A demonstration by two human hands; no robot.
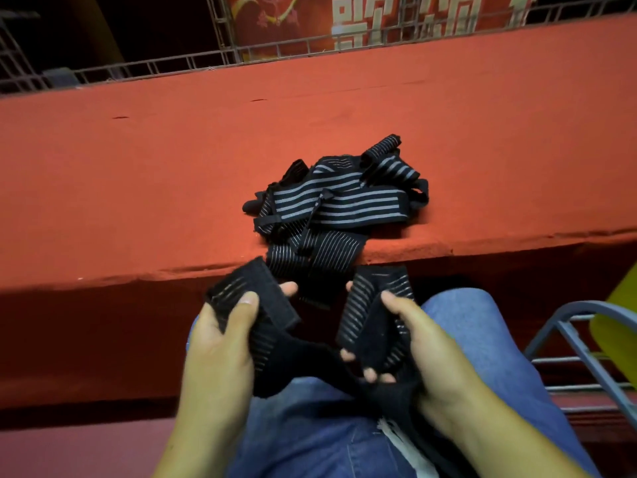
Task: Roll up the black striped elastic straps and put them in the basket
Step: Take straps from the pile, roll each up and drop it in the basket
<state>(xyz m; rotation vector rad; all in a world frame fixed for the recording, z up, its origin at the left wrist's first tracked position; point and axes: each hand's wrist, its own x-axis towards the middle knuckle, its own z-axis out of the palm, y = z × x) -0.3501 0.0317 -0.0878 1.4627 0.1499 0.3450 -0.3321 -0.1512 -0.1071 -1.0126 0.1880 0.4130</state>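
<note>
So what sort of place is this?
Likely an event stage at night: a red carpeted platform, metal truss behind it, and a red banner with large characters. The person sits at its edge, left hand and right hand gripping a strap.

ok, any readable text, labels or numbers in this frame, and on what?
red banner: large white characters, cut off at the top edge and crossed by the metal truss; not readable.
striped elastic straps: stripes only, no label visible.
Nothing else bears text.
</note>
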